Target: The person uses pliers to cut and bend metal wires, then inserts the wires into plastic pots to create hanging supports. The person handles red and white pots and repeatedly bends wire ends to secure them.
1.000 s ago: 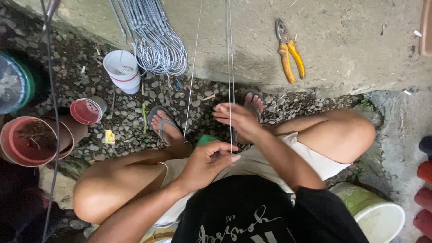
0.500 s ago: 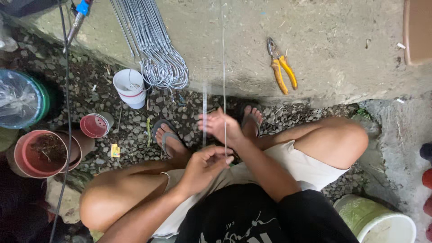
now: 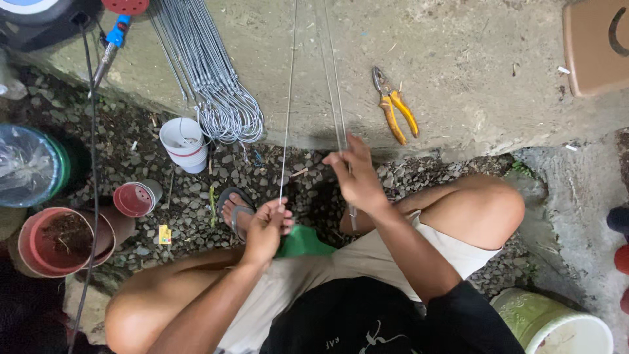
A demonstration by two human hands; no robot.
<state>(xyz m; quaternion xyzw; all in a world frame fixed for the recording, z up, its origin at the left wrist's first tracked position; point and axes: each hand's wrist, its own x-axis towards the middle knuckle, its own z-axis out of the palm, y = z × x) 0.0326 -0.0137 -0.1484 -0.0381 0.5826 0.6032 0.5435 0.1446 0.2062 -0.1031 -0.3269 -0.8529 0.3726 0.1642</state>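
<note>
I sit with knees apart over gravel, looking down. My left hand (image 3: 267, 226) pinches the near end of a single straight metal wire (image 3: 287, 98) that runs up and away across the concrete. My right hand (image 3: 357, 174) grips two or three more straight wires (image 3: 333, 78) held together, their ends passing under the palm. Both hands hover above my sandalled foot (image 3: 232, 210) and a green object (image 3: 303, 241) between my legs.
A bundle of hooked wires (image 3: 216, 85) lies on the concrete slab, with yellow-handled pliers (image 3: 396, 108) to the right. A white pot (image 3: 185, 143), small red pot (image 3: 134, 198), terracotta pot with soil (image 3: 56, 241) and plastic-covered bucket (image 3: 26, 164) sit left. A green-and-white pot (image 3: 557, 324) stands bottom right.
My hands have drawn apart: the left now holds one wire away to the left, while the right has slid up along the remaining wires. The view has shifted slightly.
</note>
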